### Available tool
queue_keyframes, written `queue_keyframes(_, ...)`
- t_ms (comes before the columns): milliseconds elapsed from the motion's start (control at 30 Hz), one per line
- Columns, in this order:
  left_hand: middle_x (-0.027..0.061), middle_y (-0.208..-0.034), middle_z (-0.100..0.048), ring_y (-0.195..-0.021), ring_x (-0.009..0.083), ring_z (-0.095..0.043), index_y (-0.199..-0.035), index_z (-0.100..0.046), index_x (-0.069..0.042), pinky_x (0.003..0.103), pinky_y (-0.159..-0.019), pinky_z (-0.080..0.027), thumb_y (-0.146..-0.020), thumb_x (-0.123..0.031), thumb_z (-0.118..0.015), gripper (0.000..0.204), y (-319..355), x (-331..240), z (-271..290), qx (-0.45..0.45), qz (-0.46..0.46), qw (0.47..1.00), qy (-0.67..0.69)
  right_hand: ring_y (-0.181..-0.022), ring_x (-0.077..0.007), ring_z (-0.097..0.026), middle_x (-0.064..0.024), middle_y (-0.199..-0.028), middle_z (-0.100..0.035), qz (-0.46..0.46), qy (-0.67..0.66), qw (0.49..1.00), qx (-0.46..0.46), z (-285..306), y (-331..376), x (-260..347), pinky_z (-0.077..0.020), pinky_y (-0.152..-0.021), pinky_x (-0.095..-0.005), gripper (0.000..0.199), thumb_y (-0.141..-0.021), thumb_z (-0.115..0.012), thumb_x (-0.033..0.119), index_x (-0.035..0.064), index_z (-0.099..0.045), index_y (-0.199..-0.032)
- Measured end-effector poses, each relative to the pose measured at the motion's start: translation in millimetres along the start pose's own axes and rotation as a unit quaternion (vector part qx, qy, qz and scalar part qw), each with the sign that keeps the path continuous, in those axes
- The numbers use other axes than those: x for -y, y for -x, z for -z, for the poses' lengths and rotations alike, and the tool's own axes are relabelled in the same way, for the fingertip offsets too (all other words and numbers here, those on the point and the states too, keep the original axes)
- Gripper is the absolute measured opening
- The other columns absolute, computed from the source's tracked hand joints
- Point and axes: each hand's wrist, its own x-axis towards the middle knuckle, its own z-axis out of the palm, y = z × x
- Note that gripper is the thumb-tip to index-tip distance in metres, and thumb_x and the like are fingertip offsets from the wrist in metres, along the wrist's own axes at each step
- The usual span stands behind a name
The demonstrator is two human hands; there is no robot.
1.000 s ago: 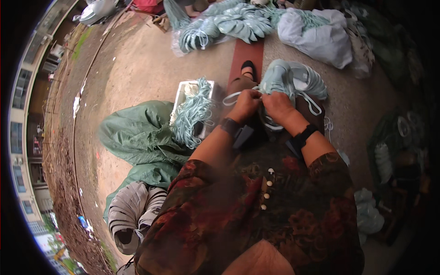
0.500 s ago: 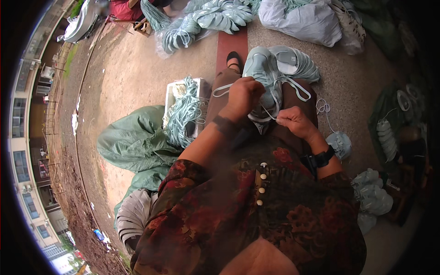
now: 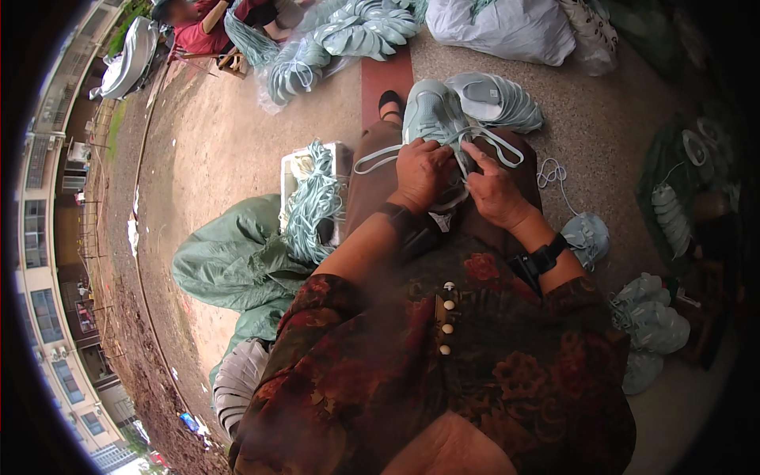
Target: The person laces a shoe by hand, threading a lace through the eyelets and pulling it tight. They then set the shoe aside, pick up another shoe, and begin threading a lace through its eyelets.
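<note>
A pale blue-green shoe upper (image 3: 431,107) rests on my lap, toe pointing away from me. Its shoelace (image 3: 503,141) makes a loose loop on the right, and another loop sticks out on the left. My left hand (image 3: 423,172) is closed over the near left part of the upper, fingertips at the lacing. Close beside it, my right hand (image 3: 497,188) has its index finger stretched along the lace and its other fingers curled. Its thumb and the lace between the fingers are mostly hidden.
A stack of similar uppers (image 3: 503,103) lies just beyond my right knee. To my left stands a white box (image 3: 342,170) with a bundle of laces (image 3: 311,214), beside a green sack (image 3: 233,253). A loose upper (image 3: 587,236) lies at right. Another person (image 3: 198,36) sits far left.
My right hand has moved up and in from the near end of the upper, where it pulled a lace taut. My left hand has lowered onto the upper. The whole view has shifted slightly.
</note>
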Motion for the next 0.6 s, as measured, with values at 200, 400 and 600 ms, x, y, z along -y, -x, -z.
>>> queue_keyframes(200,0.0017,-0.061,-0.054,-0.065,0.0241,-0.055,-0.067,-0.063,-0.013,0.038,-0.056,-0.043,-0.063,-0.017,-0.069,0.008,-1,7,-5,-0.002,-0.009,1.0,0.007,-0.107,-0.0415,-0.054,-0.0298,-0.131,-0.043,-0.03,-0.036,0.997,0.059,-4,1,1,-0.044,-0.091,-0.0414,0.006,-0.077,-0.056,0.0,-0.0026,-0.053,-0.072)
queue_keyframes(400,0.0035,-0.062,-0.055,-0.066,0.0242,-0.056,-0.061,-0.058,-0.012,0.038,-0.06,-0.042,-0.066,-0.014,-0.064,0.008,-4,4,-5,0.016,-0.035,0.999,-0.03,-0.102,-0.0403,-0.055,-0.0284,-0.124,-0.049,-0.132,-0.159,0.976,0.074,-5,2,-2,-0.0447,-0.086,-0.039,0.01,-0.08,-0.054,0.002,-0.0036,-0.051,-0.072)
queue_keyframes(600,0.0056,-0.07,-0.06,-0.075,0.0238,-0.058,-0.067,-0.062,-0.012,0.038,-0.068,-0.042,-0.066,-0.016,-0.06,0.004,-13,-4,58,0.176,-0.082,0.967,-0.167,-0.097,-0.0334,-0.058,-0.0175,-0.108,-0.061,-0.167,-0.03,0.977,-0.127,8,32,-42,-0.0451,-0.085,-0.0385,0.008,-0.083,-0.051,0.003,-0.0014,-0.059,-0.083)
